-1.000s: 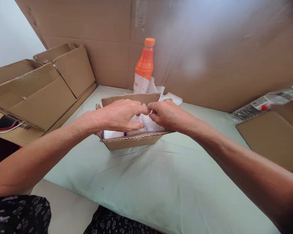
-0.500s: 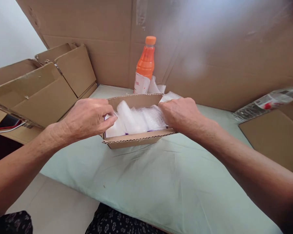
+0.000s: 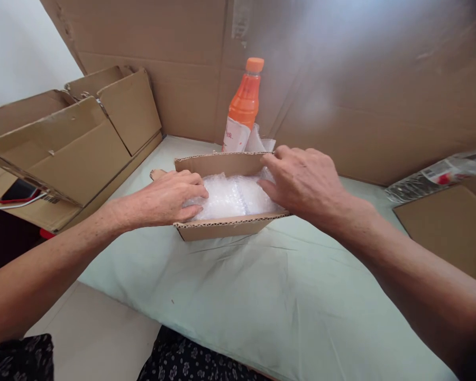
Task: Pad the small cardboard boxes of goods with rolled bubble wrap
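A small open cardboard box [image 3: 224, 231] stands on the pale green cloth in the middle of the view. Clear bubble wrap [image 3: 234, 196] covers what is inside, hiding it. My left hand [image 3: 170, 198] reaches over the box's left end, fingers apart and their tips resting on the wrap. At the opposite end, my right hand [image 3: 307, 177] has its thumb on the wrap and its fingers bent near the far right corner. A gap shows between that thumb and forefinger, with wrap behind it.
Behind the box stands an orange drink bottle [image 3: 244, 106], with more bubble wrap [image 3: 257, 140] beside it. A larger open carton [image 3: 71, 148] is at left, near a phone [image 3: 19, 191] with a white cable. Cardboard [image 3: 452, 222] lies at right, and a tall cardboard sheet [image 3: 190, 84] rises behind.
The bubble wrap now lies flatter across the box, covering the white and purple contents seen before. Both hands have loosened from a pinch, fingers moving apart. A left flap now shows behind my left hand.
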Demonstrator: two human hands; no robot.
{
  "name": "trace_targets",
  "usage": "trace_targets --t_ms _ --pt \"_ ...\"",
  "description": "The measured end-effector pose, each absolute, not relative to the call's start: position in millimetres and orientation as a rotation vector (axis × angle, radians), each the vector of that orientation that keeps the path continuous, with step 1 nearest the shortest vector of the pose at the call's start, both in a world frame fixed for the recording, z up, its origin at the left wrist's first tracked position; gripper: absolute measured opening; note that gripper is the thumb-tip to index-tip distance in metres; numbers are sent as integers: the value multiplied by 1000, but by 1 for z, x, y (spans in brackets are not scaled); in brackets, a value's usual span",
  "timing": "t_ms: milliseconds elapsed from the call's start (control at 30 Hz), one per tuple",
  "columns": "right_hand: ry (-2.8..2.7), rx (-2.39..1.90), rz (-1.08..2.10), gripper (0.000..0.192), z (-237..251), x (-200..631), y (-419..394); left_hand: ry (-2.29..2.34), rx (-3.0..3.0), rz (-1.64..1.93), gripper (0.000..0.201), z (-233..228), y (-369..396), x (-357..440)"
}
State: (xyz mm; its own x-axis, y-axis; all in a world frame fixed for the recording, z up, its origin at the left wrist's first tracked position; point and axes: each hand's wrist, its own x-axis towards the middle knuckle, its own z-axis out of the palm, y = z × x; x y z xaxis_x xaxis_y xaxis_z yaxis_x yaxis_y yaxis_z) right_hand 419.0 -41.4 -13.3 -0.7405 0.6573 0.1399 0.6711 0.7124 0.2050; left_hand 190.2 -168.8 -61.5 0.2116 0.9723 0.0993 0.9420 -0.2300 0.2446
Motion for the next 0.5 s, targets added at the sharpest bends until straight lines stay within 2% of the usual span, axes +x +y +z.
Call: trace_targets --t_ms 100,267,367,500 --pt "-2819 -1059 -250 17 0 407 -58 1889 2349 262 27 -62 -171 191" --pt "-3098 -1090 101 15 -10 374 -49 1871 2351 383 25 -67 -174 191" --pt "-3094 -1074 402 9 -22 364 -37 1871 2358 581 23 -69 -179 191" --pt "-2782 -879 699 12 -18 368 -40 1893 2234 964 29 -63 -187 190"
